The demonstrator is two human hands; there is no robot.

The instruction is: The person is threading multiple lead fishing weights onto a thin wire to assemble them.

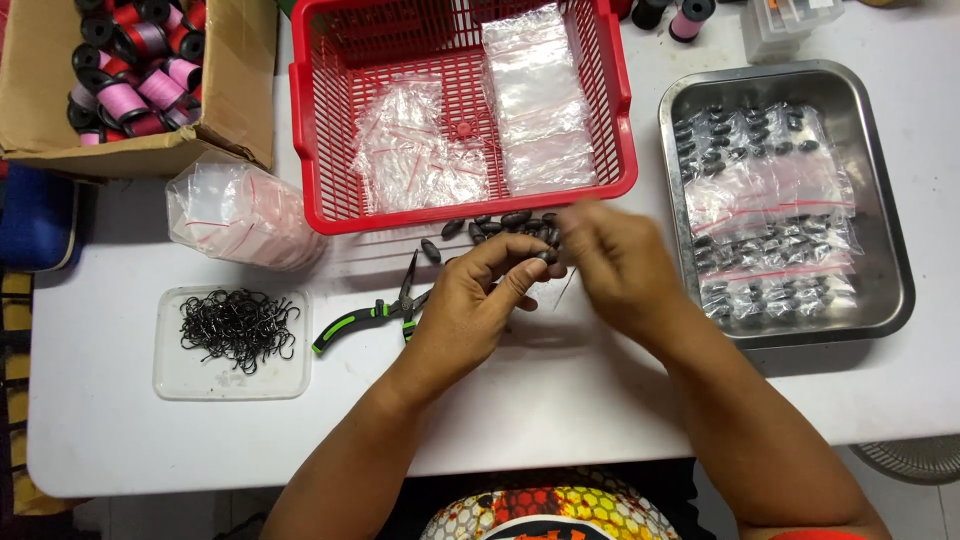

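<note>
- Left hand (470, 305): fingers curl inward and pinch one small dark oval weight (547, 256) between thumb and fingertips, just above the white table (560, 400).
- Right hand (615, 262): blurred by motion; the fingers bunch toward the left fingertips. Whether it grips anything cannot be told.
- Loose weights (500, 226): a small scatter of dark oval pieces lies on the table just in front of the red basket (310, 140), touching distance from both hands. Judged as stock not yet packed.
- Metal tray (890, 250): to the right, it holds several clear bags (770, 200) filled with the same dark pieces, laid in overlapping rows. Judged as finished output; a fair share of the work appears done.
- Red basket: holds empty clear bags (535, 100) in two stacks, so supply remains.
- Pliers (375, 312) with green-and-black handles lie on the table beside the left wrist, not held.
- Clear dish (232, 385) at left holds a heap of dark hooks (238, 328), untouched.
- Cardboard box (40, 110) at far left holds pink and red thread spools (135, 60).
</note>
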